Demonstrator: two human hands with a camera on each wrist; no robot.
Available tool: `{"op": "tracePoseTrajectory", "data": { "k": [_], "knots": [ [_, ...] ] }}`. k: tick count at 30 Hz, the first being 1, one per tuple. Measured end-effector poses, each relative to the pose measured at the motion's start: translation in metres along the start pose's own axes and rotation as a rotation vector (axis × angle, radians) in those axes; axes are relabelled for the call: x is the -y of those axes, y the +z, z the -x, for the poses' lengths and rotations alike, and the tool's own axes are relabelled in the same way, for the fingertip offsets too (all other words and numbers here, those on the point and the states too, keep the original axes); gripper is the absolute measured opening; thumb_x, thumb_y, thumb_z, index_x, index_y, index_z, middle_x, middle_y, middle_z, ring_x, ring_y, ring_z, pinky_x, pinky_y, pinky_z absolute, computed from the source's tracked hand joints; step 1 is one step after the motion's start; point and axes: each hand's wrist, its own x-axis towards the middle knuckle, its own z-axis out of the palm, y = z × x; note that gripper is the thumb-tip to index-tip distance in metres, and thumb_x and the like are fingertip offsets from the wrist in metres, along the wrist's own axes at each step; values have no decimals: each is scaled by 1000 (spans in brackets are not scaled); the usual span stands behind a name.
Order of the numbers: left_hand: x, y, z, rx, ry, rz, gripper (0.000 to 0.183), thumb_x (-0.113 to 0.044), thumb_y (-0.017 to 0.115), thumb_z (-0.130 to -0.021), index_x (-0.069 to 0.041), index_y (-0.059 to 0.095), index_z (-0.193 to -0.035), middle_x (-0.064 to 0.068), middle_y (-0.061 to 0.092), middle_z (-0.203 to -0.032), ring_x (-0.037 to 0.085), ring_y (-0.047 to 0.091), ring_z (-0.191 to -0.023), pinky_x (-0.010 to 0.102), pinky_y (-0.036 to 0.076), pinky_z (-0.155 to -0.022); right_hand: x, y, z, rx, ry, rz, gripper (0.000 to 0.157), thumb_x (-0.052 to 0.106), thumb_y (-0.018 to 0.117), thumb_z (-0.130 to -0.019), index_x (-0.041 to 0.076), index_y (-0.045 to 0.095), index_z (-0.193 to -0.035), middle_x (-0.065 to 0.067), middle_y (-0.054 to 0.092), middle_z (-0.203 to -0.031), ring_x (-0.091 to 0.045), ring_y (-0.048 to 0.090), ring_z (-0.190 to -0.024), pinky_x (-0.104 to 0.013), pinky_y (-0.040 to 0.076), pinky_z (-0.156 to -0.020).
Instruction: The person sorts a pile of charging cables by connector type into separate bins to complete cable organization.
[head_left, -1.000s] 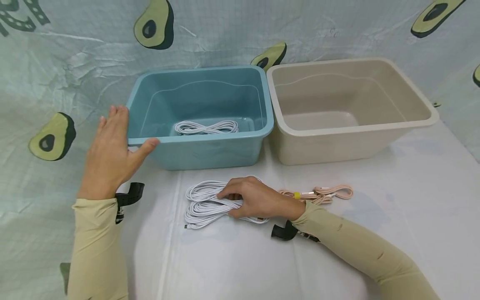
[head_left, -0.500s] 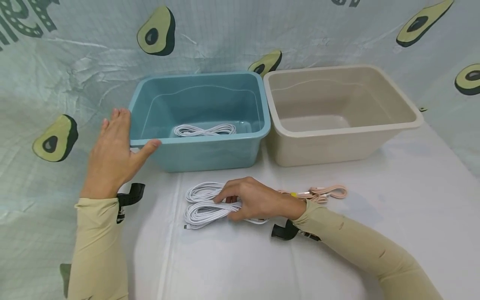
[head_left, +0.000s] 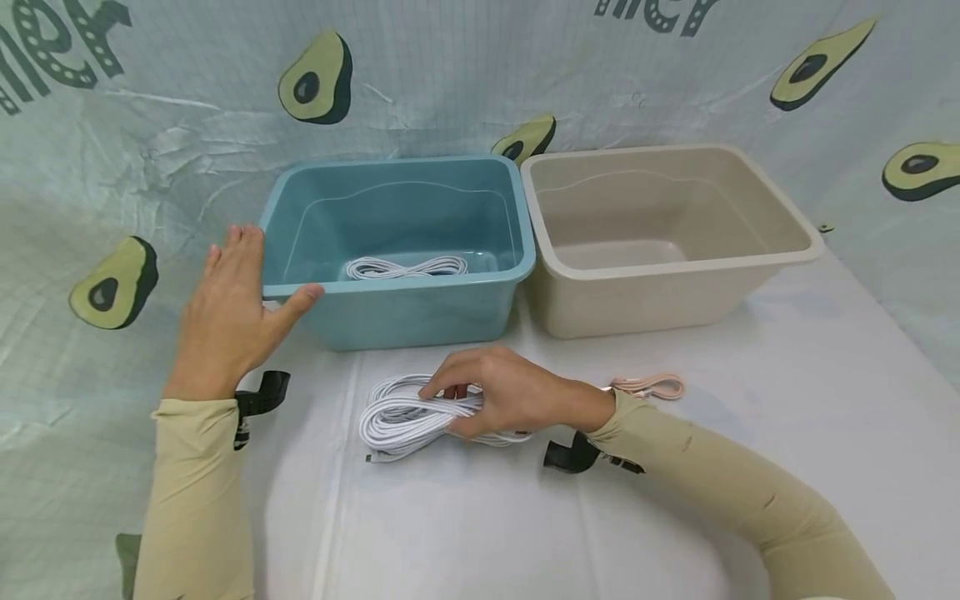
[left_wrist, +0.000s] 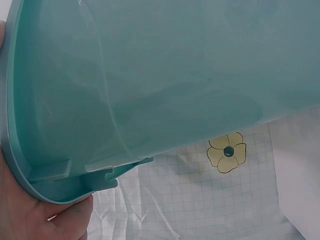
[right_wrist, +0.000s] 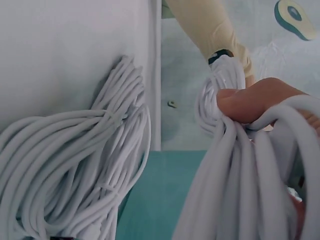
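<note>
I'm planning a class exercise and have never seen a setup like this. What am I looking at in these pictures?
There is no machine here: a person works with two bare hands. The wide picture comes from a camera worn on the head; the two close-ups come from cameras on the wrists. The left hand rests against a corner of the blue bin, which has a white coil inside. Next to it stands a beige bin. The right hand pinches a second coil; a third coil lies beside it on the table. A pink cable is partly hidden behind the right arm.
</note>
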Motion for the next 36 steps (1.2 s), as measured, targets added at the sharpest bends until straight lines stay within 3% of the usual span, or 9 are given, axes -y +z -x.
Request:
{"op": "tracePoseTrajectory", "data": {
  "k": [17,36],
  "knots": [
    [2,3,2,7,-5,-9,106,-70,53,-96,4,16,-164,27,19,-170,43,17,-161,48,5,-138,9,-23,-10,-12,-109,-76,40,10,85,-82,16,77,-121,4,75,-114,-1,65,-93,-18,59,-84],
    [2,1,-1,-3,4,-5,106,-71,52,-96,3,17,-164,26,20,-171,42,17,-162,48,6,-138,33,-76,-32,-54,-175,-121,43,10,88,-81,12,77,-122,2,76,-112,-6,64,-92,-24,61,-84]
  ]
}}
